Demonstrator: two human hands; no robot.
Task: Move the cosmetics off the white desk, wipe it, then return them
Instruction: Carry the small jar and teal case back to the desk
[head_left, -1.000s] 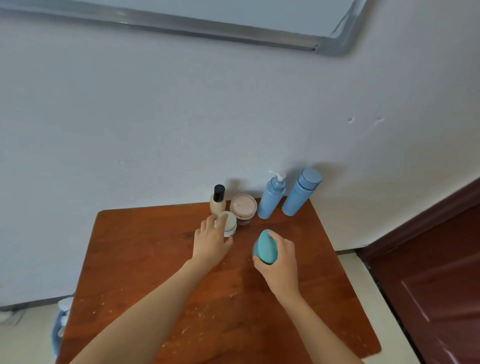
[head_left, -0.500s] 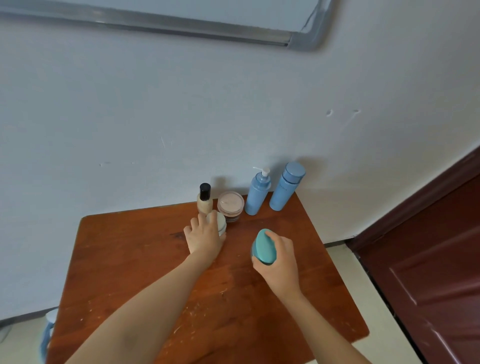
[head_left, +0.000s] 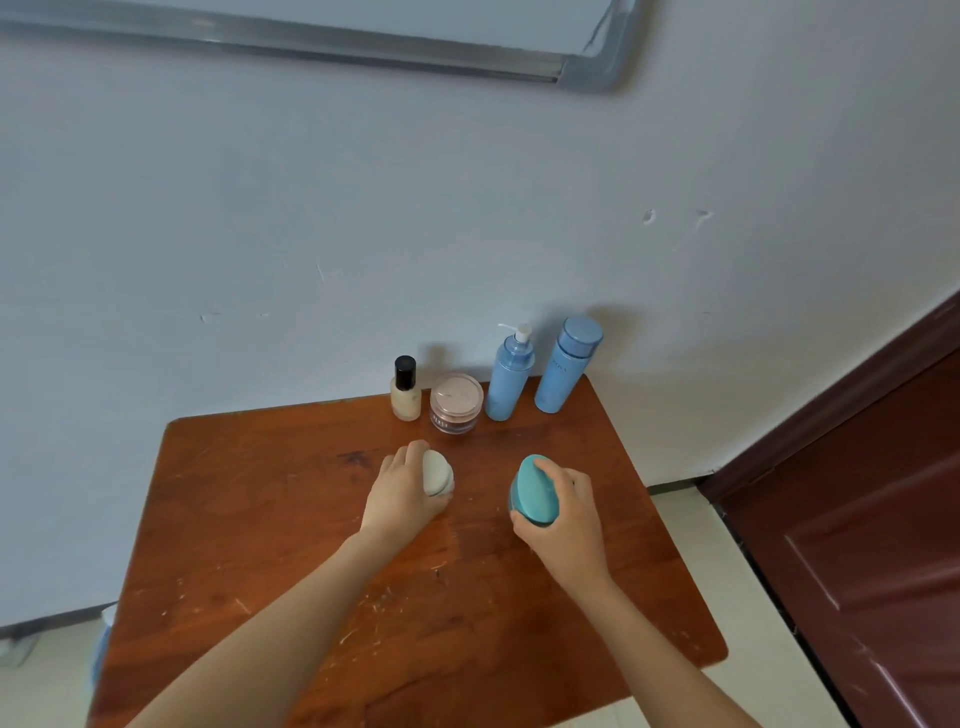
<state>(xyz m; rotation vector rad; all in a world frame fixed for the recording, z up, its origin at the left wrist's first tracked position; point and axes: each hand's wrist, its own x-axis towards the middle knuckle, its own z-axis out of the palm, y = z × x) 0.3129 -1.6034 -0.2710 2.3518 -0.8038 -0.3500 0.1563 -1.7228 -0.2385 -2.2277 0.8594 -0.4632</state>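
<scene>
Cosmetics (head_left: 456, 402): pale jar (head_left: 437, 472) newly gripped by left hand (head_left: 402, 499); teal jar (head_left: 537, 491) in right hand (head_left: 566, 525).
Table (head_left: 260, 519): four remain at far edge.

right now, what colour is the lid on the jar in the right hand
Teal; the round plastic jar lid shows best in the head view.

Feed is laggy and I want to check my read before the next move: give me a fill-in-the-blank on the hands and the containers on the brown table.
The left hand grips the pale jar and the right hand grips the teal-lidded jar, so ___ containers stand untouched by the wall.
The small bottle at that row's left end has a ___ cap.
The pump bottle stands between the capped blue bottle and the ___ jar.
Missing words: four; black; pink.
</scene>
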